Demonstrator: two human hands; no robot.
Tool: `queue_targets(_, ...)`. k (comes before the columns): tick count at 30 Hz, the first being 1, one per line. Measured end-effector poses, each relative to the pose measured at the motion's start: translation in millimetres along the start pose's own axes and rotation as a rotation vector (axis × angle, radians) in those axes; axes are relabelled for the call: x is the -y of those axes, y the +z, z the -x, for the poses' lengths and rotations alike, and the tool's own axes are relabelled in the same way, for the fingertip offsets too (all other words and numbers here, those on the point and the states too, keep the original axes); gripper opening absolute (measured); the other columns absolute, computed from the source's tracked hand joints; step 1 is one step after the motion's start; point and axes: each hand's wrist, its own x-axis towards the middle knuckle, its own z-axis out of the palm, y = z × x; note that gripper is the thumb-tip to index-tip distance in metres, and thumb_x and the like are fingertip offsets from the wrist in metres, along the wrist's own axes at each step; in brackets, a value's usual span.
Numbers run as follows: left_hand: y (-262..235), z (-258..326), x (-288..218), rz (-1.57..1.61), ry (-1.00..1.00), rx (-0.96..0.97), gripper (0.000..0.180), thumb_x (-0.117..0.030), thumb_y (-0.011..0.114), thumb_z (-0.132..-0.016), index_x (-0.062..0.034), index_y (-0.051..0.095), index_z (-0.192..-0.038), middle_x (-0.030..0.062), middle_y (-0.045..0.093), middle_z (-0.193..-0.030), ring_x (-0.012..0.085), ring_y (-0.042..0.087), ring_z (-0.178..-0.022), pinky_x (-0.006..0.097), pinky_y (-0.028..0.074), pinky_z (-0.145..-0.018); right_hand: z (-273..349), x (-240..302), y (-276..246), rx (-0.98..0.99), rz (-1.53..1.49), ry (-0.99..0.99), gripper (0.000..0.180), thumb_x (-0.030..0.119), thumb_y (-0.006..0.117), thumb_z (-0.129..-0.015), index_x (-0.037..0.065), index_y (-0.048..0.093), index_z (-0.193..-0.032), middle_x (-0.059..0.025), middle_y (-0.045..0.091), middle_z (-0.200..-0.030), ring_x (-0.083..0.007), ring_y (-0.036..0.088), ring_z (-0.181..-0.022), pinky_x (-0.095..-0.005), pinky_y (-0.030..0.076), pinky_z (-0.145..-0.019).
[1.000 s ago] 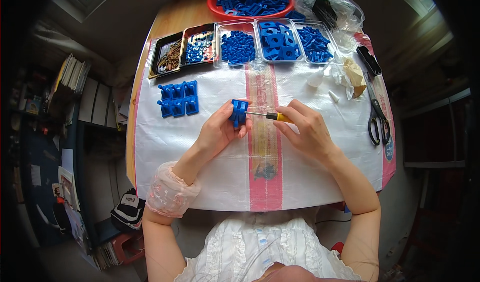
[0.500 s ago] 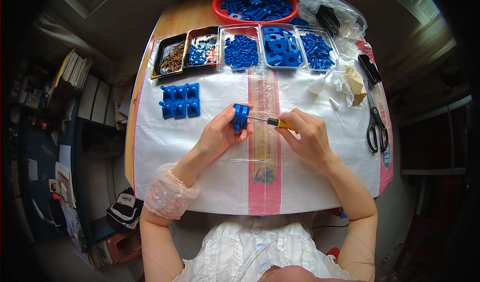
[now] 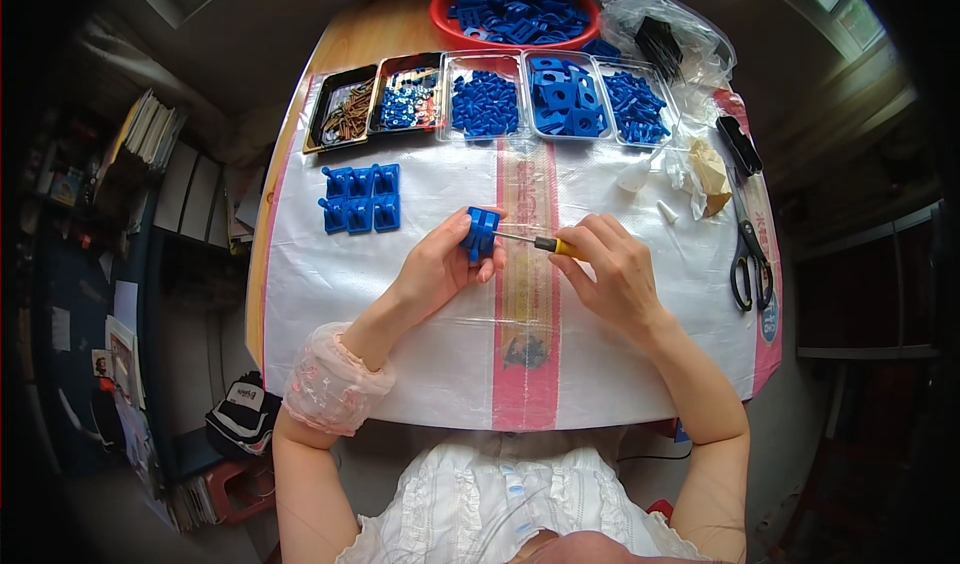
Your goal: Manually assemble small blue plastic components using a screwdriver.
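Note:
Above the middle of the table, my left hand (image 3: 445, 252) is closed round a small blue plastic part (image 3: 482, 232), its fingers behind and under it. My right hand (image 3: 610, 269) grips the yellow handle of a screwdriver (image 3: 548, 245). The metal shaft points left, and its tip meets the right side of the blue part; the exact contact spot is too small to make out. To the left of my left hand, several assembled blue pieces (image 3: 361, 200) stand side by side in two rows on the white sheet.
Along the back stand trays of brass-coloured screws (image 3: 346, 114), small metal-and-blue pieces (image 3: 408, 99) and blue parts (image 3: 486, 104). Behind them is a red basin (image 3: 440, 26) heaped with blue parts. Scissors (image 3: 745, 264), a white nozzle cap (image 3: 667, 211) and crumpled brown paper (image 3: 712, 176) lie at the right.
Both hands keep their hold on the blue part and the screwdriver. The right hand's fingers have shifted slightly on the handle; the view has moved a little.

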Motion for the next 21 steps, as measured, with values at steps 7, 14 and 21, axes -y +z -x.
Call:
queue_targets(7, 2.6, 1.2, -2.1, -0.003, 0.003, 0.009, 0.048, -0.036, 0.033, -0.113, -0.0012, 0.047, -0.143, 0.0116, 0.066, -0.099, 0.0124, 0.059, -0.078, 0.027, 0.050, -0.077, 3.0, -0.1, 3.8, -0.044, -0.015, -0.008, 0.024, 0.009, 0.081, -0.078, 0.008, 0.065, -0.096, -0.0042, 0.060, -0.082, -0.0219, 0.063, -0.073, -0.0348, 0.050, -0.060)
queue_targets(14, 1.2, 0.2, -0.9, 0.002, 0.001, 0.000, 0.047, -0.035, 0.034, -0.112, -0.0010, 0.047, -0.142, 0.0124, 0.065, -0.100, 0.0129, 0.059, -0.078, 0.029, 0.050, -0.078, 3.6, 1.2, 3.6, -0.011, -0.081, 0.056, 0.026, 0.009, 0.083, -0.081, 0.004, 0.069, -0.102, -0.0072, 0.064, -0.084, -0.0240, 0.066, -0.071, -0.0352, 0.050, -0.059)
queue_targets(21, 0.4, 0.6, -1.4, -0.002, 0.006, 0.008, 0.048, -0.034, 0.033, -0.113, -0.0005, 0.047, -0.143, 0.0120, 0.065, -0.100, 0.0133, 0.059, -0.078, 0.028, 0.049, -0.078, 3.3, 1.2, -1.9, 0.104, -0.085, 0.095, 0.028, 0.014, 0.081, -0.084, 0.004, 0.070, -0.108, -0.0103, 0.062, -0.088, -0.0259, 0.067, -0.077, -0.0369, 0.053, -0.066)
